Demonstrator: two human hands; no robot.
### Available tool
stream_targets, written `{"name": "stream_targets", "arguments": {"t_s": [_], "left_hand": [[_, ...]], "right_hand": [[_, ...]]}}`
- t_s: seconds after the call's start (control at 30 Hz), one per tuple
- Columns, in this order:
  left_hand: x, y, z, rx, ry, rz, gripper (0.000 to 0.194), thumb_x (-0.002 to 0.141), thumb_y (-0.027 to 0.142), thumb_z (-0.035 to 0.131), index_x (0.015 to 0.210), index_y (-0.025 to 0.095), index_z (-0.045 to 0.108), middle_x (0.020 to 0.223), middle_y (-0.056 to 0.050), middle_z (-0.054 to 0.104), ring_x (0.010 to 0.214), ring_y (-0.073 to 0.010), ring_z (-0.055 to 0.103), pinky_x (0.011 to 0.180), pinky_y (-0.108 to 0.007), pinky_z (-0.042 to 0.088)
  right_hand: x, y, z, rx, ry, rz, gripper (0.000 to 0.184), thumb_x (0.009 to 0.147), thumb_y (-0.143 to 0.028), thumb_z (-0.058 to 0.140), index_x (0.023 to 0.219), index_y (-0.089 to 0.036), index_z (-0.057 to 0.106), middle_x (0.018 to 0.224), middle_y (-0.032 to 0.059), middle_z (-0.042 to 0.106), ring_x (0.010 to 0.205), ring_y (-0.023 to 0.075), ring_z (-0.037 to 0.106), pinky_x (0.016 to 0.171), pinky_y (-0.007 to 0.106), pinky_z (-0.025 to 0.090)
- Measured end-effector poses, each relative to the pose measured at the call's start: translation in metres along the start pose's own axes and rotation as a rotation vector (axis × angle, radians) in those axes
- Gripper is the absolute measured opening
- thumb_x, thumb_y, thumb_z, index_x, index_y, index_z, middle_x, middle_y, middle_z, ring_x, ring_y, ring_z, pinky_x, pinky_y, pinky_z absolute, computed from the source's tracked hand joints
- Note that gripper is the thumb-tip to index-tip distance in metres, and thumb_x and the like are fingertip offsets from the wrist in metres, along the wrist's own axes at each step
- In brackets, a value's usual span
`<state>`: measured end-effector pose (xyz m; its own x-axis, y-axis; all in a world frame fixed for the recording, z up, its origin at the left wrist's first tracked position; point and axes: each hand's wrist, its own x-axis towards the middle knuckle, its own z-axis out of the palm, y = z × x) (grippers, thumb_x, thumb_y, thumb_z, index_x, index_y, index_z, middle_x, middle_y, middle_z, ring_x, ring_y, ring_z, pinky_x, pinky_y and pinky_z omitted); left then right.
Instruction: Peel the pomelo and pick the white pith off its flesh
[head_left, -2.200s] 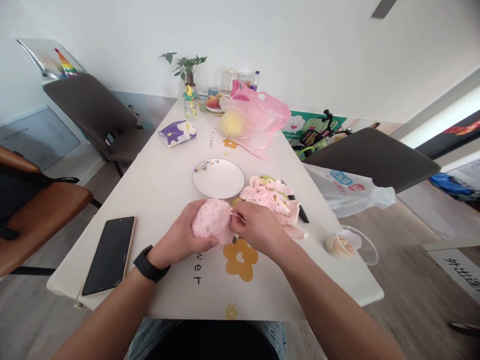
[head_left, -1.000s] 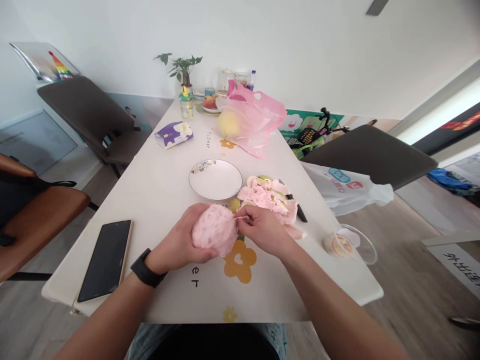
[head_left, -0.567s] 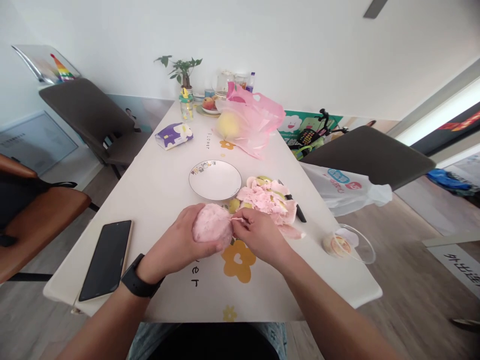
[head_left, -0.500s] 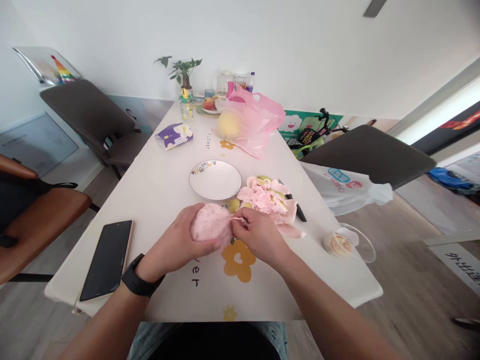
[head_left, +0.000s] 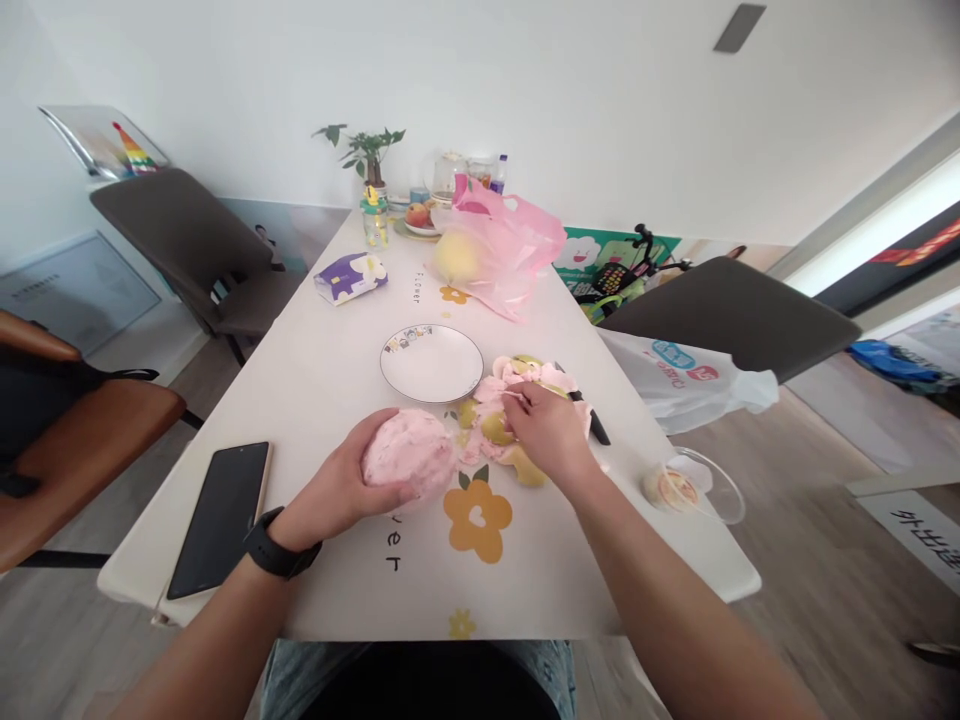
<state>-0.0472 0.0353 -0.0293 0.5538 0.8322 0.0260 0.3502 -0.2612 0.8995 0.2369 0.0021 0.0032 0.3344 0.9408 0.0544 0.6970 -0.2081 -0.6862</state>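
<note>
My left hand (head_left: 352, 478) is wrapped around a peeled pomelo (head_left: 411, 458), its surface pink and pithy, just above the near part of the table. My right hand (head_left: 547, 425) is over a heap of pomelo peel (head_left: 496, 428), with thumb and fingers pinched on what looks like a small strip of pink pith. The heap shows pink inner sides and yellow-green rind. Partly hidden behind it lies a knife with a black handle (head_left: 598, 428). A white plate (head_left: 431, 365) with a patterned rim stands beyond the pomelo.
A phone (head_left: 219, 522) lies at the left edge. A clear plastic cup (head_left: 679, 485) lies near the right edge. Farther back are a tissue pack (head_left: 351, 278), a whole yellow pomelo (head_left: 456, 258) and a pink plastic bag (head_left: 517, 245). Chairs flank the table.
My right hand has moved from the pomelo's side to the peel heap on the right. My left hand has shifted slightly left with the pomelo.
</note>
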Motion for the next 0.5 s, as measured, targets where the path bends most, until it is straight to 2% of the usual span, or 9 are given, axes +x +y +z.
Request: {"name": "stream_targets", "arguments": {"t_s": [0.07, 0.13, 0.23, 0.33, 0.4, 0.5], "left_hand": [[0.001, -0.004, 0.0, -0.046, 0.008, 0.012, 0.088, 0.073, 0.051, 0.079, 0.147, 0.025, 0.039, 0.149, -0.013, 0.05, 0.136, -0.0351, 0.05, 0.114, -0.053, 0.041], [0.002, -0.007, 0.002, -0.08, 0.02, 0.022, 0.088, 0.073, 0.051, 0.079, 0.147, 0.025, 0.038, 0.149, -0.013, 0.05, 0.136, -0.0348, 0.05, 0.114, -0.053, 0.04], [0.004, -0.01, 0.006, -0.072, 0.035, 0.046, 0.092, 0.073, 0.05, 0.079, 0.149, 0.024, 0.034, 0.151, -0.015, 0.046, 0.137, -0.0356, 0.047, 0.115, -0.054, 0.039], [0.004, -0.008, 0.012, 0.007, 0.037, 0.118, 0.094, 0.072, 0.046, 0.08, 0.15, 0.025, 0.032, 0.152, -0.014, 0.043, 0.139, -0.0347, 0.045, 0.115, -0.054, 0.038], [0.003, -0.004, 0.015, 0.081, 0.034, 0.2, 0.094, 0.071, 0.042, 0.082, 0.149, 0.027, 0.031, 0.152, -0.014, 0.041, 0.14, -0.0342, 0.042, 0.116, -0.054, 0.037], [0.003, 0.002, 0.021, 0.185, 0.021, 0.297, 0.097, 0.069, 0.037, 0.084, 0.149, 0.028, 0.03, 0.153, -0.014, 0.036, 0.143, -0.0354, 0.037, 0.118, -0.055, 0.034]], "right_hand": [[0.004, 0.003, -0.008, 0.076, -0.017, -0.021, 0.026, 0.092, -0.032, 0.047, 0.103, -0.022, 0.068, 0.07, 0.0012, 0.069, 0.064, 0.0181, 0.065, 0.063, 0.029, 0.048], [0.008, 0.004, -0.015, 0.062, -0.003, -0.054, 0.033, 0.092, -0.028, 0.045, 0.114, -0.022, 0.068, 0.08, 0.0027, 0.072, 0.069, 0.0189, 0.067, 0.067, 0.031, 0.05], [0.015, 0.009, -0.019, -0.085, 0.023, -0.141, 0.041, 0.091, -0.021, 0.044, 0.125, -0.019, 0.066, 0.112, 0.0096, 0.073, 0.099, 0.0236, 0.068, 0.086, 0.036, 0.052], [0.017, 0.012, -0.016, -0.25, -0.017, -0.264, 0.046, 0.091, -0.021, 0.046, 0.134, -0.013, 0.06, 0.142, 0.0156, 0.058, 0.131, 0.0293, 0.053, 0.107, 0.045, 0.042], [0.008, 0.008, -0.013, -0.318, -0.008, -0.334, 0.045, 0.092, -0.023, 0.049, 0.134, -0.012, 0.059, 0.148, 0.0179, 0.051, 0.139, 0.0329, 0.045, 0.113, 0.05, 0.037], [-0.016, -0.009, -0.013, -0.27, 0.004, -0.442, 0.036, 0.093, -0.026, 0.051, 0.127, -0.018, 0.063, 0.142, 0.0158, 0.055, 0.135, 0.0322, 0.048, 0.112, 0.051, 0.038]]}}
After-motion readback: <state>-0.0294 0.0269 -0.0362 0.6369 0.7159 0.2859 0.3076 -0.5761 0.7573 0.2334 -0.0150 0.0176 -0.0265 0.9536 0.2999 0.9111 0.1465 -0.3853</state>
